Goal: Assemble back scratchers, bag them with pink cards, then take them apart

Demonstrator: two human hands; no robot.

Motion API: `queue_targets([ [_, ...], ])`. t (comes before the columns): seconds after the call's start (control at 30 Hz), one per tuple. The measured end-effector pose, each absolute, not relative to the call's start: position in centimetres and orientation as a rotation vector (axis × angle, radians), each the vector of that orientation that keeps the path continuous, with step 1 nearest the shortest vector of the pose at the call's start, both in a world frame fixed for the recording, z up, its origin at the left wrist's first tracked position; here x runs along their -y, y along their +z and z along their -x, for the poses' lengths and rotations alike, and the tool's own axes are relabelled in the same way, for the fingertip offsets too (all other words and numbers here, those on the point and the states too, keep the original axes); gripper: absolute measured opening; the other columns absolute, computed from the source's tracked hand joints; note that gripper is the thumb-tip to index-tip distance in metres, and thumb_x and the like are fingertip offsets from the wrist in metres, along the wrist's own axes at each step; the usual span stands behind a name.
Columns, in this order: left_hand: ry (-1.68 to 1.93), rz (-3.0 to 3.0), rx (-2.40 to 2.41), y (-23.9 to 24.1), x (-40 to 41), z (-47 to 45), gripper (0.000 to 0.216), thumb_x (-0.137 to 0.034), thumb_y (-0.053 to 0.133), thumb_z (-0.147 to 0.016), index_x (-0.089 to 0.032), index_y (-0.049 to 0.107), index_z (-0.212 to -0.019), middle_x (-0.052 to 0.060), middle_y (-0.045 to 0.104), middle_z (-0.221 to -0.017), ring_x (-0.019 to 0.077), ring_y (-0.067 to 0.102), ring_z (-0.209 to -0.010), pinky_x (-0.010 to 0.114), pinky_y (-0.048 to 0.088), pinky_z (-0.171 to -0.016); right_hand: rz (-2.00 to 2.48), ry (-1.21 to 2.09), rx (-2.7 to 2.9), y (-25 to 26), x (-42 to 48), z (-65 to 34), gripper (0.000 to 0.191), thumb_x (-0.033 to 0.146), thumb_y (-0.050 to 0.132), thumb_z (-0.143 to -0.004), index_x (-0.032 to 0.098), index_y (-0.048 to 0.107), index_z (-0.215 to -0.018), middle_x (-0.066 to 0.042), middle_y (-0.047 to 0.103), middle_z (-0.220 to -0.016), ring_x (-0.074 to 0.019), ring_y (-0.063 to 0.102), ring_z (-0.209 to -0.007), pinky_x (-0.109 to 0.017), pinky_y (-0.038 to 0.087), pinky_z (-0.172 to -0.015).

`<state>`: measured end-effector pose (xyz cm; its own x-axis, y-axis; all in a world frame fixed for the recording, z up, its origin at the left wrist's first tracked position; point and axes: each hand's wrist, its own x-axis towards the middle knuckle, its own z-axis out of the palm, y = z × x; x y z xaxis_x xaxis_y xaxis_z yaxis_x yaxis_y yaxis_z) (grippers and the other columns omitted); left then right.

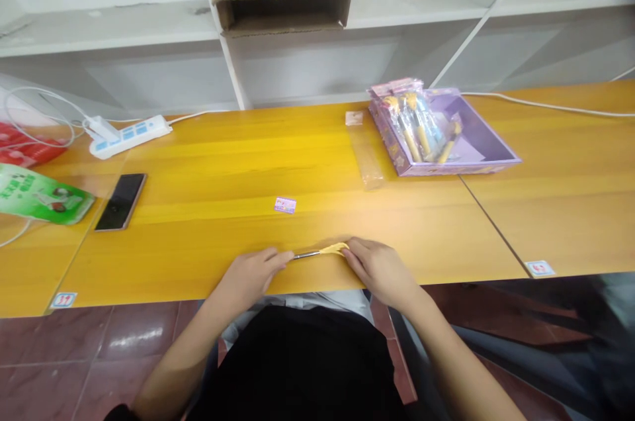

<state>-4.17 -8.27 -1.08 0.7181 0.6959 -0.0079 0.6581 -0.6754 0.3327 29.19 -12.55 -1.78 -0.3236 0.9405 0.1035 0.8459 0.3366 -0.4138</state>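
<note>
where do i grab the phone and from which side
I'd pinch the phone across its long edges, coming from above and the right: it lies flat on the table, narrower that way, and the green pouch sits close on its left.

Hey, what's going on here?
The person's left hand grips a slim silver-and-yellow stick; the right hand pinches its yellow end, at a yellow wooden table. Farther back, a shallow purple box holds clear-wrapped items, beside a clear plastic wrapper. A small purple printed card lies nearer the hands.
</note>
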Motion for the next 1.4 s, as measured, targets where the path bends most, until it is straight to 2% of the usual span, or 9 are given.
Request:
queue_targets([
  [0.17, 0.303, -2.576, -1.094, -0.4, 7.2, 11.2, 0.03, -0.03, 0.05, -0.115, -0.029, 0.072, -0.134, 0.004, 0.082, -0.115, 0.0216, 0.08, -0.094, 0.032, 0.06, -0.083, 1.946, 0.435, 1.867, -2.8, 13.6, -38.6, 0.045, 0.057, 0.038, -0.115, 0.025, 0.056, -0.089, -0.003, 0.066, -0.075, -0.0208, 0.062, -0.064, -0.033, 0.041, -0.063],
  [0.33, 0.335, -2.397, -1.093, 0.7, 6.6, 16.6, 0.024, -0.036, 0.054, -0.113, -0.026, 0.076, -0.113, 0.002, 0.084, -0.114, 0.0202, 0.081, -0.1, 0.03, 0.062, -0.086, 2.163, 0.407, 1.532, -3.2, 15.7, -48.8, 0.06, 0.08, 0.041, -0.103, 0.026, 0.057, -0.083, -0.008, 0.066, -0.077, -0.0245, 0.063, -0.073, -0.037, 0.047, -0.071],
  [0.43, 0.337, -2.332, -1.092, 0.9, 6.7, 16.3, 0.027, -0.036, 0.053, -0.113, -0.025, 0.077, -0.106, 0.002, 0.084, -0.111, 0.0199, 0.081, -0.1, 0.029, 0.062, -0.086, 2.27, 0.326, 1.405, -2.9, 16.0, -50.7, 0.054, 0.075, 0.045, -0.101, 0.027, 0.057, -0.081, -0.011, 0.067, -0.078, -0.0263, 0.063, -0.074, -0.04, 0.046, -0.073],
  [0.6, 0.31, -2.262, -1.107, 0.9, 6.3, 14.9, 0.027, -0.037, 0.053, -0.113, -0.026, 0.076, -0.107, 0.001, 0.083, -0.11, 0.0193, 0.08, -0.101, 0.03, 0.061, -0.088, 2.335, 0.208, 1.317, -2.9, 15.0, -50.6, 0.035, 0.05, 0.048, -0.103, 0.028, 0.049, -0.075, -0.008, 0.06, -0.069, -0.0252, 0.058, -0.07, -0.039, 0.043, -0.075],
  [0.77, 0.253, -2.199, -1.158, 0.9, 5.8, 15.0, 0.026, -0.044, 0.055, -0.112, -0.027, 0.075, -0.111, 0.001, 0.083, -0.114, 0.0207, 0.078, -0.106, 0.031, 0.059, -0.091, 2.452, 0.194, 1.27, -3.8, 14.3, -50.6, 0.02, 0.038, 0.053, -0.101, 0.027, 0.055, -0.084, -0.009, 0.064, -0.081, -0.0259, 0.058, -0.078, -0.037, 0.04, -0.073],
  [0.93, 0.227, -2.121, -1.22, 1.0, 6.1, 14.6, 0.029, -0.048, 0.054, -0.112, -0.026, 0.073, -0.106, 0.001, 0.081, -0.112, 0.0219, 0.077, -0.107, 0.032, 0.056, -0.091, 2.579, 0.053, 1.275, -4.7, 14.0, -50.1, 0.025, 0.038, 0.051, -0.105, 0.026, 0.056, -0.084, -0.008, 0.063, -0.078, -0.0241, 0.049, -0.07, -0.035, 0.033, -0.066],
  [1.1, 0.241, -2.043, -1.248, 1.3, 6.1, 14.5, 0.031, -0.051, 0.057, -0.11, -0.025, 0.069, -0.096, -0.001, 0.08, -0.108, 0.0219, 0.076, -0.109, 0.031, 0.054, -0.091, 2.644, 0.045, 1.355, -4.7, 13.7, -50.0, 0.03, 0.044, 0.044, -0.109, 0.025, 0.056, -0.089, -0.013, 0.071, -0.091, -0.025, 0.053, -0.071, -0.036, 0.032, -0.067],
  [1.23, 0.219, -2.07, -1.183, 1.7, 5.9, 13.2, 0.027, -0.048, 0.056, -0.111, -0.027, 0.072, -0.104, 0.0, 0.081, -0.111, 0.0219, 0.076, -0.107, 0.031, 0.054, -0.091, 2.438, 0.119, 1.538, -4.4, 13.0, -48.6, 0.029, 0.043, 0.046, -0.108, 0.025, 0.055, -0.087, -0.013, 0.072, -0.093, -0.0267, 0.061, -0.08, -0.036, 0.038, -0.071],
  [1.4, 0.279, -2.206, -1.131, 0.6, 6.8, 7.3, 0.023, -0.038, 0.051, -0.114, -0.026, 0.069, -0.109, 0.001, 0.08, -0.112, 0.0211, 0.076, -0.104, 0.031, 0.053, -0.09, 2.073, 0.09, 1.963, -4.1, 11.3, -38.9, 0.033, 0.039, 0.04, -0.114, 0.023, 0.055, -0.088, -0.007, 0.068, -0.084, -0.0218, 0.06, -0.07, -0.033, 0.036, -0.067],
])
